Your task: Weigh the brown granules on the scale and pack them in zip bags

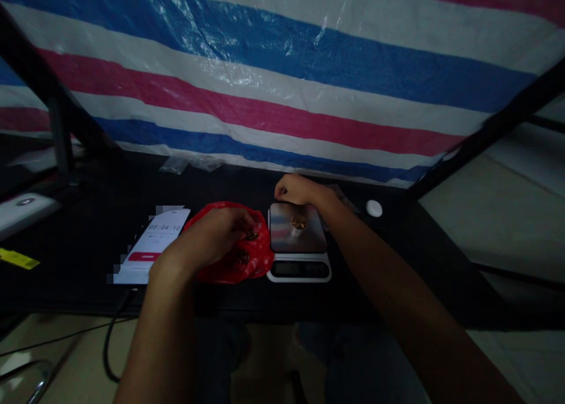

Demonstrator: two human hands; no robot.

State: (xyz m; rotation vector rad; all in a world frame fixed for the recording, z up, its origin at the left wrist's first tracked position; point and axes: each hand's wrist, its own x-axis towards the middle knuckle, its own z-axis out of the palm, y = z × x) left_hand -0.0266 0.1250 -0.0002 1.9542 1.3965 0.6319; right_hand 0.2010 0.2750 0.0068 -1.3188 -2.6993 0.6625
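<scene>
My left hand (207,240) is over a red plastic bag (263,257), its fingertips pinched on a small dark brown piece (251,235). More brown pieces (241,257) lie in the bag's folds. My right hand (296,189) is curled at the far edge of a digital kitchen scale (282,238), and it shows nothing held. A small cup (297,229) filled with brown pieces stands on the scale's steel platform. Left of the bag, a phone (150,257) lies with a timer reading about 00:04:10.
Everything rests on a black table top (79,262), backed by a striped blue, white and red tarpaulin (282,92). A white round object (374,208) lies right of the scale. A black cable (108,348) hangs below the front edge. A yellow strip (17,258) lies at the left.
</scene>
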